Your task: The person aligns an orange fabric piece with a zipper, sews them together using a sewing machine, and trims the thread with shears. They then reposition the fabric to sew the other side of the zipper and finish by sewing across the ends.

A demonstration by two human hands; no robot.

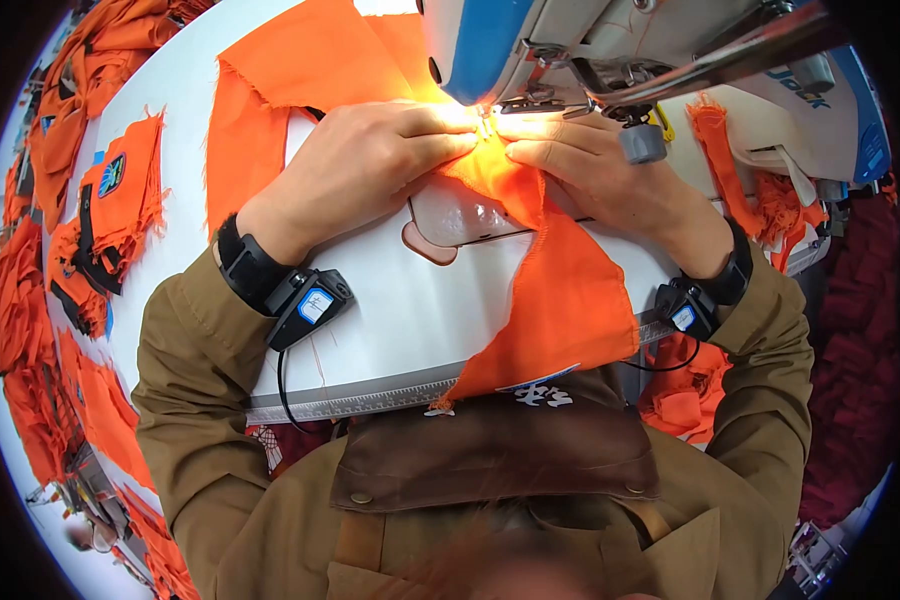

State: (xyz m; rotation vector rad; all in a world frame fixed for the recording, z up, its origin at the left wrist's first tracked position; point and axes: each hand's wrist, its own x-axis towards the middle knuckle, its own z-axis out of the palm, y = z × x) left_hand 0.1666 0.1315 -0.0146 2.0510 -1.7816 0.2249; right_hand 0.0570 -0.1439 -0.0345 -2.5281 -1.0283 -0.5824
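Orange fabric [570,310] runs from under the sewing machine's needle area [486,112] down over the table's front edge. More of this cloth [320,60] spreads behind my left hand [385,150], which pinches the fabric just left of the needle, thumb and fingers pressed together. On the other side, my right hand [610,165] closes on the fabric, its fingertips close to the needle. Metal machine parts hide some of its fingers. Glare from the lamp washes out the stitching spot. The sewing machine [490,40] is white and blue and stands above both hands.
An orange piece with a badge [112,175] and dark trim lies at the left of the white table [370,330]. Heaped orange cloth [30,330] lines the far left. Orange scraps [770,205] sit at right, beside maroon cloth [855,370]. A ruler strip [355,405] edges the table.
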